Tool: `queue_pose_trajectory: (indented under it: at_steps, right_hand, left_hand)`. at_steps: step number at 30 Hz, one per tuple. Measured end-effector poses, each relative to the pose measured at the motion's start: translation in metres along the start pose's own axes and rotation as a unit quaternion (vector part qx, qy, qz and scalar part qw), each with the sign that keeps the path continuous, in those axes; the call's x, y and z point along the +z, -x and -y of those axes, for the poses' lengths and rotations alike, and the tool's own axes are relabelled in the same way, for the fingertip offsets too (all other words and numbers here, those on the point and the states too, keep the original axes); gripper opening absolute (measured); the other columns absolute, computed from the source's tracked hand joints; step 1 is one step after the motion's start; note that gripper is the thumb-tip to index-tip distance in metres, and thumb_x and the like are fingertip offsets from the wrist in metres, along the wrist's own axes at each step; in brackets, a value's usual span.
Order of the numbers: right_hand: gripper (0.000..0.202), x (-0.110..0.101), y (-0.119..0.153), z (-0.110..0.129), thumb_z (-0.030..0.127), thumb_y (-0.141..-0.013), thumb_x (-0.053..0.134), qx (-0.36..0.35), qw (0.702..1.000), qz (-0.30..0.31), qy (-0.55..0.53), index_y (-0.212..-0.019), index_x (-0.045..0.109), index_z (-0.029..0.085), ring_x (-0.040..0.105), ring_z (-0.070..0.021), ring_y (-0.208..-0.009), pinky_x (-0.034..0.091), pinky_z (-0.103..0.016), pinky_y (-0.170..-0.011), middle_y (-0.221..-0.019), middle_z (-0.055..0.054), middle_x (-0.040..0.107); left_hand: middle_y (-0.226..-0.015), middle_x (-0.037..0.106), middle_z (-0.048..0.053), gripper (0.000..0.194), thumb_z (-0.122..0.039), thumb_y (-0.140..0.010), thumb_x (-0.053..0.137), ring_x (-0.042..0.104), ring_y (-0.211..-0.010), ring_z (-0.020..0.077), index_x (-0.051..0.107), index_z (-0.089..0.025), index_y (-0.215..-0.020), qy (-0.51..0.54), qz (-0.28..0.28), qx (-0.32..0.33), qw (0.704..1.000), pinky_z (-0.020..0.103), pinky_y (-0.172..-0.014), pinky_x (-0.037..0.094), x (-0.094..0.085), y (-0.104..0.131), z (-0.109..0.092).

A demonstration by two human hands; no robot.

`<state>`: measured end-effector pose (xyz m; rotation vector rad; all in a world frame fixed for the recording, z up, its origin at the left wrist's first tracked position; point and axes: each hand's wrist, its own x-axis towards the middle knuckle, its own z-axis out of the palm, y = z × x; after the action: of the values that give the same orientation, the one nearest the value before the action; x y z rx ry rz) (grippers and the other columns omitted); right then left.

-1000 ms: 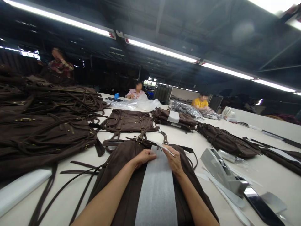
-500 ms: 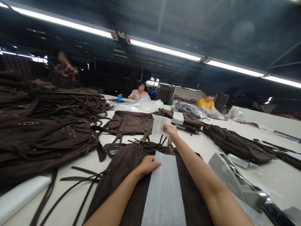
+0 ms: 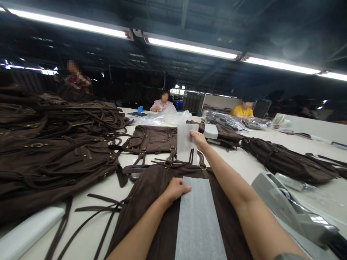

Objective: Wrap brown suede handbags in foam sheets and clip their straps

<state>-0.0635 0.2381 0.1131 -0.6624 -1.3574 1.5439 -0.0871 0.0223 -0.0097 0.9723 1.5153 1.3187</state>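
Loose paper ends: slip, skew and snag risks at the bag's top

The pale paper strip [image 3: 199, 220] lies lengthwise down the middle of the brown bag [image 3: 151, 187], its top end short of the bag's upper edge; the left hand [image 3: 176, 191] has its thumb and curled fingers closed on the strip's upper left edge, leaving the right corner unheld, so a sideways tug could skew the paper or crease it; if that light pinch loosened, the end could slide down the bag.

Just beyond the bag's top, the right hand [image 3: 198, 140] pinches the right edge of a translucent white sheet [image 3: 186, 144], thumb and fingers closed on it; whether sheet and strip are one piece cannot be told; held by one side only, the sheet could twist, or tear if pulled hard.

The thin dark ties [image 3: 191, 156] stand against the sheet's lower part and the buckled handles [image 3: 170, 159] lie just beside it; either could catch the paper or get trapped under it; farther out, the grey tape dispenser [image 3: 292, 206] sits on the table [image 3: 233, 159] near the right forearm, where a low elbow might knock it.
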Motion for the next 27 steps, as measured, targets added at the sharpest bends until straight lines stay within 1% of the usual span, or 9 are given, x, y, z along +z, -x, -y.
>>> queue_pose_trajectory:
  at_steps: [3,5,7,10,14,18,22,24,27]
  right_hand:
    - [0.034,-0.017,0.046,0.022,0.039,-0.064,0.082,0.011,0.995,0.098,0.026,-0.080,0.072,0.011,0.068,-0.0192,-0.071,0.055,-0.029,-0.067,-0.074,-0.008,0.072]
    - [0.038,-0.031,0.084,0.037,0.043,-0.064,0.082,0.018,0.982,0.174,0.068,-0.079,0.074,0.010,0.068,-0.0201,-0.074,0.055,-0.030,-0.072,-0.075,-0.009,0.073]
    - [0.039,-0.046,0.124,0.047,0.045,-0.066,0.080,0.025,0.966,0.226,0.123,-0.080,0.074,0.010,0.068,-0.0199,-0.076,0.053,-0.031,-0.075,-0.077,-0.008,0.073]
    - [0.035,-0.067,0.182,0.046,0.046,-0.071,0.075,0.012,0.952,0.233,0.198,-0.080,0.075,0.012,0.066,-0.0200,-0.076,0.052,-0.032,-0.075,-0.079,-0.006,0.073]
    - [0.032,-0.085,0.234,0.021,0.045,-0.081,0.065,-0.041,0.950,0.187,0.248,-0.084,0.076,0.016,0.067,-0.0227,-0.082,0.052,-0.033,-0.078,-0.084,-0.005,0.074]
    - [0.024,-0.088,0.258,-0.008,0.030,-0.085,0.060,-0.083,0.941,0.178,0.276,-0.102,0.075,0.022,0.064,-0.0240,-0.108,0.044,-0.039,-0.102,-0.109,-0.004,0.072]
    - [0.040,-0.091,0.264,-0.025,0.009,-0.076,0.058,-0.168,0.885,0.244,0.360,-0.108,0.073,0.026,0.060,-0.0229,-0.117,0.040,-0.041,-0.108,-0.118,-0.003,0.068]
    - [0.043,-0.094,0.265,-0.030,0.006,-0.074,0.059,-0.182,0.861,0.269,0.392,-0.110,0.072,0.027,0.059,-0.0227,-0.118,0.041,-0.040,-0.108,-0.120,-0.004,0.067]
    - [0.034,-0.098,0.266,-0.035,0.014,-0.079,0.063,-0.186,0.851,0.275,0.407,-0.108,0.073,0.027,0.059,-0.0221,-0.117,0.043,-0.038,-0.106,-0.119,-0.005,0.067]
  left_hand:
    - [-0.064,0.065,0.003,0.025,-0.031,-0.057,0.072,0.053,-0.058,0.0144,0.072,-0.010,-0.070,-0.007,-0.014,0.008,1.000,0.024,-0.055,0.036,0.001,-0.005,0.002]
    - [-0.070,0.068,0.004,0.028,-0.033,-0.059,0.072,0.057,-0.063,0.0165,0.073,-0.010,-0.076,-0.016,-0.018,0.016,1.000,0.025,-0.058,0.039,0.000,-0.007,0.003]
    - [-0.074,0.070,0.005,0.028,-0.033,-0.059,0.073,0.060,-0.067,0.0183,0.074,-0.012,-0.077,-0.031,-0.021,0.024,0.999,0.026,-0.060,0.041,-0.003,-0.008,0.003]
    - [-0.072,0.070,0.004,0.024,-0.031,-0.056,0.076,0.062,-0.070,0.0199,0.073,-0.013,-0.072,-0.057,-0.037,0.027,0.997,0.026,-0.062,0.042,-0.008,-0.010,0.003]
    - [-0.062,0.067,0.003,0.019,-0.027,-0.054,0.076,0.062,-0.067,0.0214,0.071,-0.013,-0.066,-0.075,-0.074,0.019,0.994,0.026,-0.059,0.041,-0.015,-0.010,0.004]
    - [-0.063,0.069,0.003,0.024,-0.028,-0.050,0.078,0.063,-0.068,0.0226,0.071,-0.013,-0.067,-0.062,-0.079,0.026,0.995,0.027,-0.060,0.044,-0.015,-0.005,0.003]
    - [-0.062,0.069,0.006,0.028,-0.031,-0.050,0.079,0.063,-0.063,0.0214,0.070,-0.011,-0.067,-0.039,-0.056,0.028,0.997,0.029,-0.060,0.048,-0.014,0.001,-0.003]
    - [-0.062,0.069,0.006,0.028,-0.031,-0.050,0.079,0.063,-0.062,0.0208,0.070,-0.011,-0.067,-0.030,-0.039,0.026,0.998,0.029,-0.059,0.049,-0.014,0.002,-0.006]
    - [-0.062,0.069,0.007,0.028,-0.033,-0.051,0.079,0.062,-0.057,0.0192,0.071,-0.011,-0.067,-0.024,-0.023,0.019,0.999,0.029,-0.057,0.050,-0.014,0.002,-0.010]
